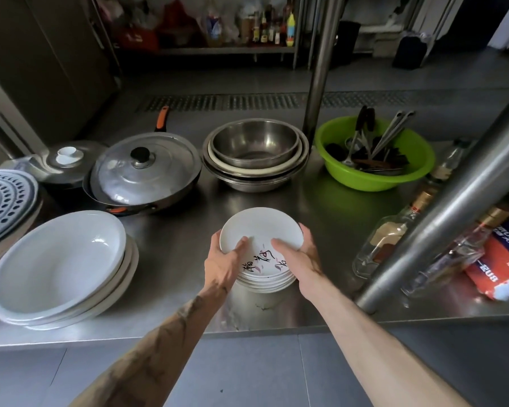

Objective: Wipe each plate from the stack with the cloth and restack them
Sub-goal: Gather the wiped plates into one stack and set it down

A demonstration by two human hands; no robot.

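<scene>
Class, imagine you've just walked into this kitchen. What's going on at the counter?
A person stands at a steel counter, gripping a plain white plate with the left hand and right hand, thumbs on its face. It is held just over the stack of small plates, whose next plate shows painted characters. No cloth is in view. Large white bowls sit to the left.

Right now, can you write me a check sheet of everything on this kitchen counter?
Surface: steel counter, shiny, smudged near the front edge.
Job's things: top plate held, offset from the plate stack; cloth not seen.
Clutter: white bowls, lidded pan, steel bowls, green basin of utensils, bottles.
Hands: left hand and right hand both grip the top plate's rim.
Cables: nothing seen.
Surroundings: shelf of bottles behind, steel posts.
</scene>
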